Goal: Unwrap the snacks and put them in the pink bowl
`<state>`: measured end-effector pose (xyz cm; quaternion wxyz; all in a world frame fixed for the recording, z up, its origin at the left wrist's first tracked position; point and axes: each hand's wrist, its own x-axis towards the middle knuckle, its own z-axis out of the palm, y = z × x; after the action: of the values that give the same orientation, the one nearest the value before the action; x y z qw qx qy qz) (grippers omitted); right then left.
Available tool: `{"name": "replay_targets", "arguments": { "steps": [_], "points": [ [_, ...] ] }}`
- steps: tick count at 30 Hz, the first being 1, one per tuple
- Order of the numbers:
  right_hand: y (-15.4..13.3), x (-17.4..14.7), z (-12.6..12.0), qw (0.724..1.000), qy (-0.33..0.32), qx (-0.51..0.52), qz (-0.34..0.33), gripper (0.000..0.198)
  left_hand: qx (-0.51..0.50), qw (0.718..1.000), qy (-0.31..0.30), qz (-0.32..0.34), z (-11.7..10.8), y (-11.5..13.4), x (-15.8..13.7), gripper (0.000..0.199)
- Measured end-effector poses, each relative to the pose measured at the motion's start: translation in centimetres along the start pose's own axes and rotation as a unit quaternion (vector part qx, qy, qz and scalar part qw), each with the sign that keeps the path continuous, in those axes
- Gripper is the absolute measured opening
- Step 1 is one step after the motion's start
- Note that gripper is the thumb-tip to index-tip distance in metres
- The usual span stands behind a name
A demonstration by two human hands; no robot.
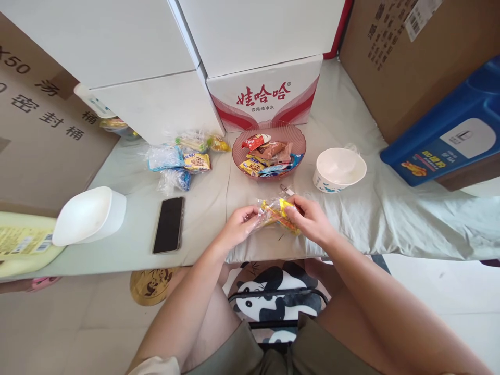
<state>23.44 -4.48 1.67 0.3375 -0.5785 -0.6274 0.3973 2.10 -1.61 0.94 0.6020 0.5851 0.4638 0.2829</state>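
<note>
Near the front edge of the cloth-covered table, both hands grip a clear plastic bag (269, 214) with yellow and orange wrapped snacks inside. My left hand (241, 223) pinches the bag's left side between thumb and fingers. At its right side, my right hand (310, 216) is closed on the bag, with thumb over a yellow packet. Just beyond the hands stands a pink ribbed glass bowl (239, 156) holding several wrapped snacks, red, brown, yellow and blue. A white paper bowl (339, 169) with a blue print is to the right of it.
Several bagged snacks (187, 156) lie left of the glass bowl. A black phone (169, 225) and a white tub (91, 214) are further left. Behind stands a white and red carton (269, 96). A blue jug (445, 135) leans at right beside a brown cardboard box (422, 67).
</note>
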Motion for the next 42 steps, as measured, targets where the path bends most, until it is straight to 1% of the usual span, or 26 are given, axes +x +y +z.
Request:
{"name": "replay_targets", "arguments": {
  "steps": [2, 6, 10, 13, 15, 17, 20, 22, 24, 27, 30, 34, 36, 38, 40, 42],
  "points": [
    [0.0, 0.1, -0.2, 1.0, -0.008, 0.02, -0.001, 0.034, -0.02, 0.999, 0.036, -0.009, -0.2, 0.0, 0.0, 0.035],
    [0.0, 0.2, -0.6, 0.998, -0.035, 0.046, -0.023, 0.038, -0.046, 0.99, 0.133, -0.023, -0.8, 0.1, 0.1, 0.025],
    [-0.1, 0.2, -0.9, 0.998, -0.027, 0.039, -0.05, 0.036, -0.104, 0.969, 0.224, -0.028, -1.5, 0.6, 0.4, 0.018],
    [0.0, 0.2, -1.0, 0.996, -0.05, 0.025, -0.07, 0.034, -0.156, 0.951, 0.264, -0.032, -2.0, 1.2, 0.5, 0.016],
    [0.2, 0.2, -1.0, 0.993, -0.078, 0.001, -0.09, 0.033, -0.18, 0.944, 0.273, -0.033, -2.2, 1.5, 0.6, 0.015],
    [0.3, 0.1, -1.1, 0.989, -0.087, -0.037, -0.113, 0.033, -0.195, 0.939, 0.281, -0.034, -2.3, 1.6, 0.6, 0.014],
    [0.6, 0.0, -1.0, 0.984, -0.054, -0.11, -0.129, 0.032, -0.213, 0.929, 0.301, -0.028, -2.5, 1.7, 0.7, 0.013],
    [0.8, -0.1, -1.0, 0.981, -0.022, -0.137, -0.137, 0.032, -0.226, 0.923, 0.309, -0.025, -2.6, 1.8, 0.7, 0.013],
    [0.8, -0.1, -0.9, 0.981, 0.003, -0.123, -0.153, 0.031, -0.236, 0.92, 0.312, -0.026, -2.6, 1.8, 0.7, 0.014],
    [0.7, 0.0, -0.7, 0.982, 0.021, -0.079, -0.168, 0.026, -0.247, 0.917, 0.314, -0.019, -2.6, 1.8, 0.7, 0.015],
    [0.6, 0.1, -0.6, 0.987, 0.037, -0.061, -0.146, 0.021, -0.25, 0.915, 0.316, -0.013, -2.7, 1.8, 0.6, 0.015],
    [0.6, 0.0, -0.7, 0.989, 0.077, -0.004, -0.127, 0.035, -0.247, 0.91, 0.334, -0.015, -2.9, 1.9, 0.6, 0.014],
    [0.6, -0.1, -0.8, 0.992, 0.068, 0.026, -0.105, 0.038, -0.247, 0.907, 0.34, -0.012, -3.1, 1.9, 0.6, 0.014],
    [0.7, 0.0, -0.9, 0.995, 0.059, 0.024, -0.071, 0.036, -0.246, 0.906, 0.344, -0.005, -3.3, 1.9, 0.6, 0.014],
    [0.9, 0.1, -0.9, 0.996, 0.065, 0.014, -0.056, 0.031, -0.244, 0.905, 0.349, 0.001, -3.4, 1.8, 0.6, 0.013],
    [1.1, 0.2, -1.0, 0.997, 0.069, 0.014, -0.044, 0.034, -0.241, 0.904, 0.353, 0.002, -3.4, 1.9, 0.6, 0.013]
  ]
}}
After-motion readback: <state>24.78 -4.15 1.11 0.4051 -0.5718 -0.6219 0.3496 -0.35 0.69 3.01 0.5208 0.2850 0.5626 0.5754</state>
